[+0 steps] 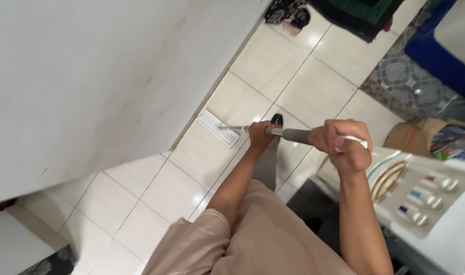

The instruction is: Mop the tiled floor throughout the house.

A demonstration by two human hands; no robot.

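Gripping the mop handle (pixel 293 134) with both hands clenched, left hand (pixel 260 135) lower and right hand (pixel 344 145) at the top, the person pushes the flat mop head (pixel 218 128) over the tiled floor (pixel 273 66) beside the white wall (pixel 90 76), mid-stroke, near a water dispenser (pixel 426 198).

I have one view only, from the head camera: it looks steeply down, close over my arms, tilted, with the tiled floor (pixel 273 86) running toward one o'clock.
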